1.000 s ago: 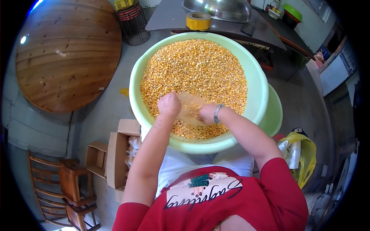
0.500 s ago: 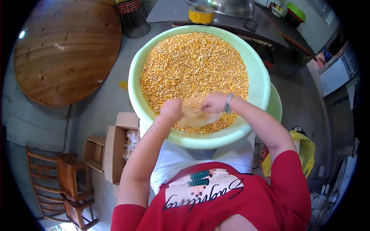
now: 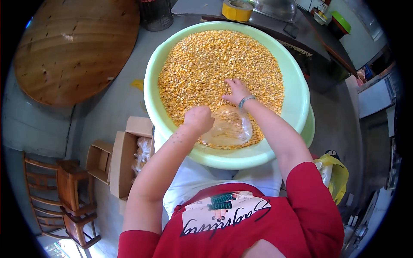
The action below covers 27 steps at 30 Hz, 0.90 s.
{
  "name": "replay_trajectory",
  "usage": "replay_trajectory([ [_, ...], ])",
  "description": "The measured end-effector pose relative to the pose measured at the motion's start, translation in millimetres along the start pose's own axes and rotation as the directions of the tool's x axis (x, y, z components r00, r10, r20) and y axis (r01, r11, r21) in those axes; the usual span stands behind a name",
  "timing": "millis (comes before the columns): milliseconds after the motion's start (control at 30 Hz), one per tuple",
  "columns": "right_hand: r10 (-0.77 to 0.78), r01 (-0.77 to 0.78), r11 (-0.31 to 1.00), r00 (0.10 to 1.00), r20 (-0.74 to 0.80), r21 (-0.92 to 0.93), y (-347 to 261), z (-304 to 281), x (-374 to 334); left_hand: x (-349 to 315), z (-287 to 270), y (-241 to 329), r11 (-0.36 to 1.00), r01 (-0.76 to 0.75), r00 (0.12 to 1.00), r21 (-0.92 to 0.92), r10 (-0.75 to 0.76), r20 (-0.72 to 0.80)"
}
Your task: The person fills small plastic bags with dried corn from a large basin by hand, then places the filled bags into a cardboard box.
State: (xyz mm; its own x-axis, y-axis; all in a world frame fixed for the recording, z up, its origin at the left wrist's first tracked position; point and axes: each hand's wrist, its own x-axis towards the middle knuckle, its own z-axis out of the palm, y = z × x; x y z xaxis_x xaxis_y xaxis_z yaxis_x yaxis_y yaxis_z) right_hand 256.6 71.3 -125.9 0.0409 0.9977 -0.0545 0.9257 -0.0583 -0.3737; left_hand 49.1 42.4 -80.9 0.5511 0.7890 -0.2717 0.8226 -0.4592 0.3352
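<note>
A wide pale green basin [image 3: 294,107] full of yellow corn kernels [image 3: 215,64] rests over my lap. Closed round the edge of a clear plastic bag [image 3: 230,128], my left hand [image 3: 199,119] keeps it over the near part of the corn. Some kernels show in or through the bag; which of the two I cannot tell. Just beyond the bag, my right hand [image 3: 236,92] touches the corn with its fingers spread and nothing visibly held. A bracelet circles that wrist.
On the left lean a round wooden tabletop [image 3: 77,51] and a wooden chair [image 3: 47,193]. An opened cardboard box [image 3: 122,159] holds bagged items beside my left knee. Yellow tape [image 3: 237,10] lies on the dark table ahead. At right sits a yellow plastic bag [image 3: 337,174].
My right hand has left the bag's mouth and moved farther forward onto the corn, its fingers opening. My left hand still grips the bag. The whole view has shifted slightly.
</note>
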Motion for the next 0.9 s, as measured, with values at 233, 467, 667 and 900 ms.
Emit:
replay_trajectory([
  [233, 0.174, -0.162, 0.977, 0.982, 0.076, -0.137, -26, 8, -5, -6, -9, 6, 0.999, -0.028, 0.997, 0.024, 0.026, 0.066],
  [467, 0.144, -0.134, 0.985, 0.986, 0.087, -0.109, -3, 13, -3, 2, 1, 0, 0.996, -0.079, 0.995, 0.036, 0.076, 0.065],
  [667, 0.124, -0.119, 0.992, 0.985, 0.117, -0.042, 18, -13, -4, -7, -21, 16, 0.997, -0.074, 0.99, -0.003, 0.074, 0.124],
  [900, 0.007, -0.141, 0.858, 0.965, 0.263, 0.495, -37, -73, -35, 4, 6, 2, 0.998, -0.041, 0.999, 0.051, 0.039, 0.035],
])
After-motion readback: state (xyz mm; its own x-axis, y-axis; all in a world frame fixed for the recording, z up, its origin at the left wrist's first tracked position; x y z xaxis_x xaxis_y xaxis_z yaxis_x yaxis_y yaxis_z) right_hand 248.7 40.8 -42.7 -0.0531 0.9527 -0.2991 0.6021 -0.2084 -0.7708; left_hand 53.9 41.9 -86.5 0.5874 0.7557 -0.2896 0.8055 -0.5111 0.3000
